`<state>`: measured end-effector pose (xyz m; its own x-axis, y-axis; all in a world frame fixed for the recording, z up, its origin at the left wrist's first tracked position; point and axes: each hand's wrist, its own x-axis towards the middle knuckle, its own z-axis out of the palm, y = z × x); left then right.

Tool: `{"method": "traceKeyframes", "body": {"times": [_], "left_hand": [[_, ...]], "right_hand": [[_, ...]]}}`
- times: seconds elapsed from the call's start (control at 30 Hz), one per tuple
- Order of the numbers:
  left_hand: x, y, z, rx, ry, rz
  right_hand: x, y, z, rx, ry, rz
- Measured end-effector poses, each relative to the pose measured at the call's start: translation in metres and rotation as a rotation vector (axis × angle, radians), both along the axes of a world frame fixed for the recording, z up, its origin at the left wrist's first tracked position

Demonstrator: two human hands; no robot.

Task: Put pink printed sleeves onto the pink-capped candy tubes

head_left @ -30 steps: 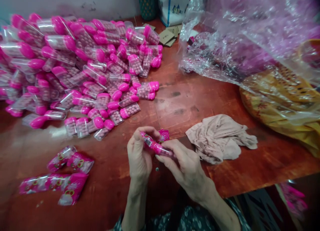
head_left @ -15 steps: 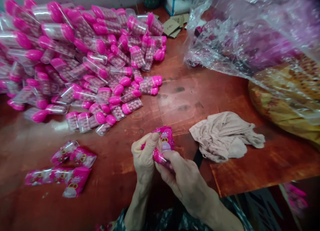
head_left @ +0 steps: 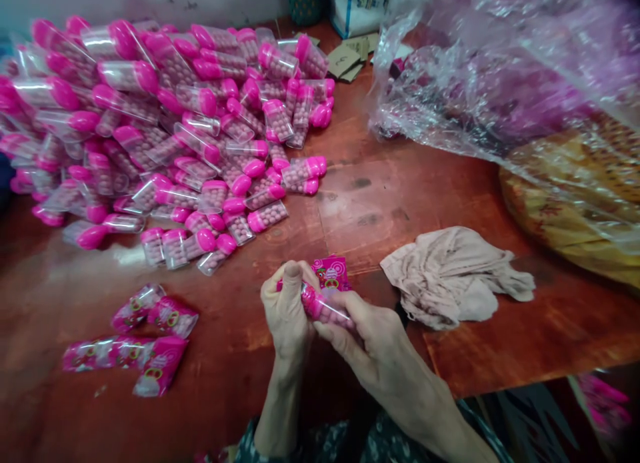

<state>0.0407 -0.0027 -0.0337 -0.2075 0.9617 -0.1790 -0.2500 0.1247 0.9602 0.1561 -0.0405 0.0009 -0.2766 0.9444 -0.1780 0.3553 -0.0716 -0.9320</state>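
Observation:
Between my two hands a clear candy bottle full of pink balls lies tilted, with shiny pink wrap or cap at its left end. My left hand is closed round that pink end, thumb up, and hides much of it. The thumb and fingers of my right hand pinch the clear end. Just beyond the fingers, flat printed pink sleeves lie on the table. Several bottles in printed sleeves rest to the left of my hands.
A big heap of pink-capped candy bottles covers the far left of the red-brown table. A crumpled cloth lies on the right. Behind it are clear plastic wrapping and a yellow round tray. Cardboard pieces lie at the back.
The bottle has turned a little flatter and shows more of its clear body. My left thumb has shifted left. The whole view has swung slightly.

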Motion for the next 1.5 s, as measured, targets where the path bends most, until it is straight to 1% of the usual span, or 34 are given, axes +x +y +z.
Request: {"method": "traceKeyframes", "body": {"times": [0.07,0.13,0.23,0.27,0.3,0.33,0.37,0.43,0.47,0.5,0.57,0.63,0.77,0.83,0.93,1.03,1.17,1.23,1.37,1.5], "left_hand": [[0.002,0.001,0.0,0.019,-0.005,0.026],[0.001,0.001,0.002,0.091,0.103,0.123],[-0.003,-0.005,0.01,0.307,0.45,0.36],[-0.005,-0.007,0.013,0.384,0.587,0.402],[-0.007,-0.01,0.016,0.448,0.722,0.394],[-0.009,-0.012,0.019,0.51,0.827,0.326],[-0.01,-0.014,0.021,0.522,0.88,0.216],[-0.012,-0.017,0.024,0.475,0.892,0.031],[-0.012,-0.018,0.026,0.43,0.875,-0.018],[-0.012,-0.019,0.026,0.393,0.864,-0.037],[-0.012,-0.019,0.028,0.361,0.873,-0.05],[-0.013,-0.019,0.031,0.374,0.915,-0.08],[-0.017,-0.02,0.034,0.41,1.069,-0.153],[-0.017,-0.02,0.036,0.408,1.144,-0.167],[-0.015,-0.018,0.036,0.384,1.252,-0.175],[-0.015,-0.015,0.034,0.354,1.33,-0.208],[-0.018,-0.013,0.028,0.358,1.328,-0.298],[-0.02,-0.012,0.026,0.356,1.296,-0.31],[-0.019,-0.015,0.025,0.369,1.27,-0.269],[-0.013,-0.016,0.027,0.409,1.266,-0.242]], "right_hand": [[0.001,-0.002,0.001,0.05,-0.006,-0.005],[0.0,-0.003,-0.001,0.11,0.003,-0.058],[-0.003,-0.003,-0.004,0.23,-0.032,-0.165],[-0.004,-0.003,-0.004,0.277,-0.06,-0.19],[-0.005,-0.002,-0.005,0.322,-0.088,-0.203],[-0.005,-0.001,-0.005,0.362,-0.115,-0.208],[-0.005,-0.001,-0.005,0.395,-0.142,-0.211],[-0.005,0.0,-0.005,0.438,-0.187,-0.208],[-0.004,0.0,-0.006,0.449,-0.209,-0.202],[-0.004,-0.001,-0.007,0.458,-0.236,-0.192],[-0.003,-0.002,-0.009,0.482,-0.303,-0.163],[-0.003,-0.003,-0.012,0.529,-0.391,-0.138],[-0.005,-0.003,-0.012,0.665,-0.55,-0.121],[-0.006,-0.002,-0.01,0.707,-0.605,-0.114],[-0.008,-0.001,-0.011,0.726,-0.647,-0.102],[-0.011,-0.002,-0.016,0.738,-0.656,-0.101],[-0.013,-0.005,-0.022,0.752,-0.659,-0.111],[-0.013,-0.005,-0.024,0.763,-0.668,-0.126],[-0.015,-0.006,-0.027,0.808,-0.666,-0.181],[-0.018,-0.007,-0.034,0.815,-0.615,-0.238]]}}
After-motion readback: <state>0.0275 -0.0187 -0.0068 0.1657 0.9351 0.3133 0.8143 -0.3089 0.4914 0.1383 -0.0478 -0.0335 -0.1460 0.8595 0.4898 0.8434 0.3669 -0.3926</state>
